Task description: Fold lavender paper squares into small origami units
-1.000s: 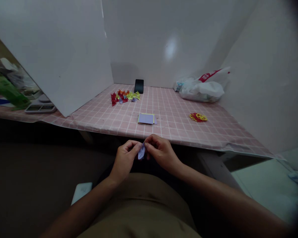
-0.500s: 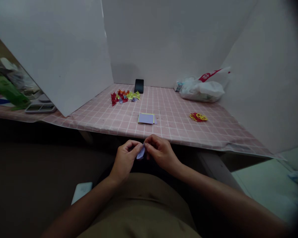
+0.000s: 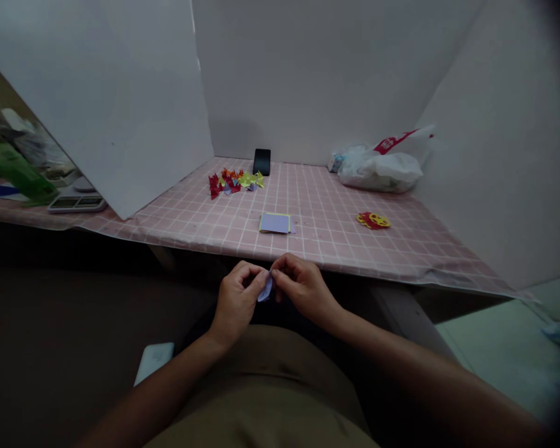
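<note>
A small folded piece of lilac paper (image 3: 266,291) is pinched between my two hands, just in front of the table's near edge. My left hand (image 3: 236,298) grips its left side between thumb and fingers. With thumb and forefinger, my right hand (image 3: 305,287) pinches its upper right tip. Part of the paper is hidden behind my fingers. Beyond the hands lies a stack of square paper sheets (image 3: 275,223), lilac on top with yellow showing at the edges. Farther back sits a cluster of small folded paper figures (image 3: 231,182) in red, orange, yellow and lilac.
A dark phone (image 3: 262,162) leans at the back of the pink checked table (image 3: 317,242). Right of it are a white plastic bag (image 3: 382,171) and red and yellow cut-out pieces (image 3: 373,220). White panels (image 3: 121,93) surround the table. A scale (image 3: 77,204) lies far left.
My left thumb has shifted slightly over the lilac paper, so a little less of it shows. Everything on the table stays where it was.
</note>
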A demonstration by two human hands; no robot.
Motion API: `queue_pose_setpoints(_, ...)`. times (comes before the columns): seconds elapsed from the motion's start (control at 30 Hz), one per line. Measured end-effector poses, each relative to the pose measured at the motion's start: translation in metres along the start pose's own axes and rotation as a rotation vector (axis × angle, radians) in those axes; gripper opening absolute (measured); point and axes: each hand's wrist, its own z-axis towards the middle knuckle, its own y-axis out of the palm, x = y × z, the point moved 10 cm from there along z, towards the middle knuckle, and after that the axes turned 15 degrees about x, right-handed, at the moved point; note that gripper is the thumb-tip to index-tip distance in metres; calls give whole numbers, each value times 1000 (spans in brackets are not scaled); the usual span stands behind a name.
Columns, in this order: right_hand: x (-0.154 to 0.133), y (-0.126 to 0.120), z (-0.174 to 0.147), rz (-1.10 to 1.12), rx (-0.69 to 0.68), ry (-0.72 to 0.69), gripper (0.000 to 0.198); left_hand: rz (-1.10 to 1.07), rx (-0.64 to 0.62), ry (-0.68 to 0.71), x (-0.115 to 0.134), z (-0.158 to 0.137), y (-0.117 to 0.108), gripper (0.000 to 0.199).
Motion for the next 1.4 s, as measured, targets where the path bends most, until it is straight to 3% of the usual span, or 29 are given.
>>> queue_pose_setpoints(0.47, 0, 1, 1, 14, -2, 8, 11, 141, 19, 246, 21, -3, -3, 14)
queue_pose_setpoints(0.77, 1, 1, 0, -1, -12, 2, 10, 143, 27, 211, 18, -2, -2, 17)
queue_pose_setpoints(1.17, 2, 2, -1, -12, -16, 26, 8, 337, 10, 466, 35, -8, 0, 8)
queue_pose_setpoints(1.4, 5, 4, -1, -3, -39, 23, 8, 293, 21, 425, 31, -5, -1, 13)
